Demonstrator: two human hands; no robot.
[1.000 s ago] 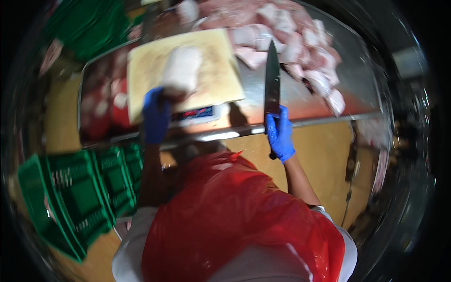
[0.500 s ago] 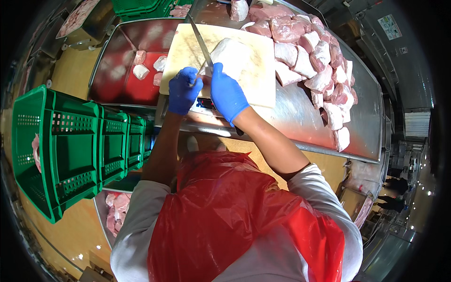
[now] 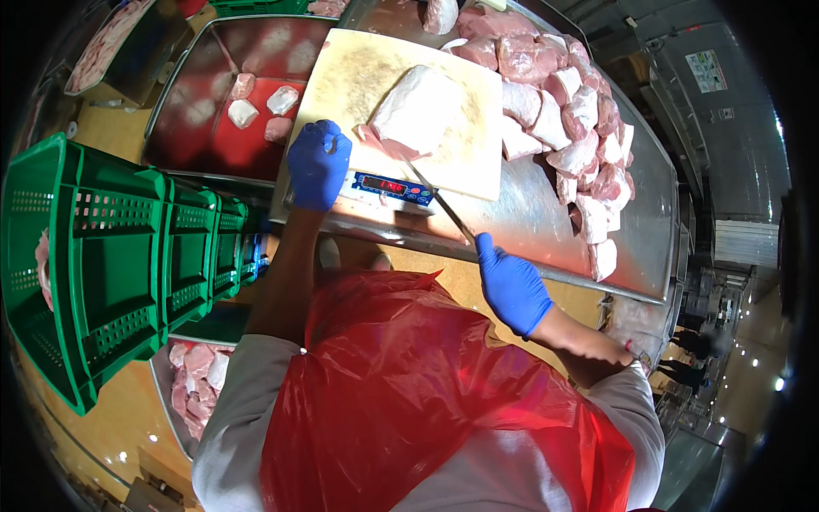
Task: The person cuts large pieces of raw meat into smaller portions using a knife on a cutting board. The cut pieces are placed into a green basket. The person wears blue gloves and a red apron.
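A large pale, fat-covered slab of meat lies on the cream cutting board, its pink lower edge facing me. My right hand, in a blue glove, is closed around the handle of a long knife. The blade slants up and left over the board's near edge, its tip by the slab's lower edge. At the board's left edge is my blue-gloved left hand, fingers curled together; whatever they may hold is hidden. Below the board a blue scale display with red digits shows.
Many meat chunks are heaped on the steel table at right. A red-tinted metal tray at left holds several small pieces. Green crates stand at lower left, beside a bin of meat. People stand far right.
My right hand has drawn the knife back toward me and to the right, away from the slab. My left hand has shifted slightly left. The scale display is now uncovered.
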